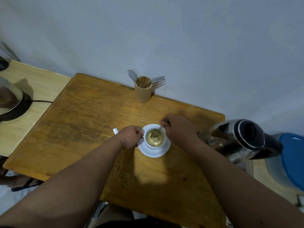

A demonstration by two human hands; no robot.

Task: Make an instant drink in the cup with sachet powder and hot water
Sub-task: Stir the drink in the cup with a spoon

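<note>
So the cup (154, 139) is sitting on its white saucer (153, 152) near the middle of the wooden table (92, 122), and it's already got a pale yellowish-green drink in it, so we'd say the powder and water are in and we're at the stirring stage. Our right hand (178, 129) is pinching the handle of a small metal spoon (157, 131) with the bowl dipped into the liquid. Our left hand (130, 136) is curled up against the left side of the cup, looks like it's gripping the cup's handle to steady it, though the handle itself is hidden behind the fingers.

Handling-wise: it looks like ceramic, so stiff, breakable, probably hot through the wall with hot water in there. The handle is the spot to hold, not the body. It's filled fairly high, so we'd stir gently or it slops onto the saucer, and a glazed cup on a glazed saucer can skate around a bit.

Just left of the saucer there's a bit of white sachet (115, 130) lying on the table. The kettle (238, 140) is off to the right at the table edge, well apart from a bamboo holder (142, 92) with a spoon and fork back by the wall.
</note>
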